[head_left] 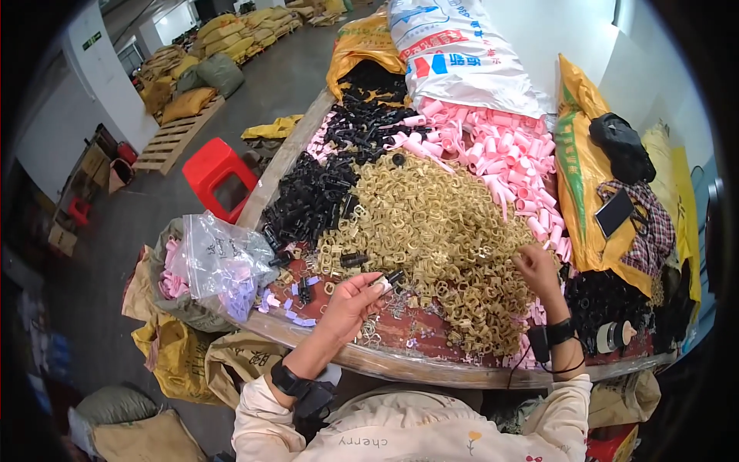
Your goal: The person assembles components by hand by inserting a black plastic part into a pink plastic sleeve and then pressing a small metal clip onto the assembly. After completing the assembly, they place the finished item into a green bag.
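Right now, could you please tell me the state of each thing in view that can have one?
Left hand: closed on a small black plastic part
Right hand: fingers curled, grip unclear
Small gold pieces: heaped loose
White printed woven sack: open, spilling pink plastic tubes
Rear orange woven sack: open, spilling black plastic parts
Rectangular black phone: screen dark

Two hands [351,306], two wristbands [562,333], one phone [614,212]

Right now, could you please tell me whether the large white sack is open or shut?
The white sack is open: pink parts spill from its near end.
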{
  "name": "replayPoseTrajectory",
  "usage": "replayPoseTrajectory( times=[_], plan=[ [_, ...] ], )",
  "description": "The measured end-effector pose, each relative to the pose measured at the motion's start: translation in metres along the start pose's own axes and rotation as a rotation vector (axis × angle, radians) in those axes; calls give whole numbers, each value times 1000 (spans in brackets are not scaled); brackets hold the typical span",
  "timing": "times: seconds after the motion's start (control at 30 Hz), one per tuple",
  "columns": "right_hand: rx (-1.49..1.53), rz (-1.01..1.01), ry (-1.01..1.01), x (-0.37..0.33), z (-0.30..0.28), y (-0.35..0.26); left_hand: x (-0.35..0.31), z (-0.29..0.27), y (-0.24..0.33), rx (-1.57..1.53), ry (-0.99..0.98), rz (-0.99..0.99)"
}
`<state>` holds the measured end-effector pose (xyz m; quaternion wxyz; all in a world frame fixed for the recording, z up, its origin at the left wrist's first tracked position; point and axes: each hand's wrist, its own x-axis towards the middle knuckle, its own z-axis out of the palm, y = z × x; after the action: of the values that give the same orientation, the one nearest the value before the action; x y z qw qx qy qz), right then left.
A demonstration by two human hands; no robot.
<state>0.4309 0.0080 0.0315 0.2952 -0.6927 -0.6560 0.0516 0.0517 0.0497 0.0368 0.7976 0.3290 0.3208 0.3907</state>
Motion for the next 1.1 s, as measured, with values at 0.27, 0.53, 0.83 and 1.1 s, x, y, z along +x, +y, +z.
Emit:
replayPoseTrajectory(
  times=[0.27,0.53,0.83,1.1],
  plan=[
    [-298,115,216,42,-3,102,21,-12,5,89,50,0],
    [-451,297,124,50,13,158,36,-13,0,105,150,-48],
    [-82,368,127,69,5,124,49,-11,-10,53,123,-81],
    [-267,251,8,60,19,95,41,-5,-11,35,92,-85]
  ],
)
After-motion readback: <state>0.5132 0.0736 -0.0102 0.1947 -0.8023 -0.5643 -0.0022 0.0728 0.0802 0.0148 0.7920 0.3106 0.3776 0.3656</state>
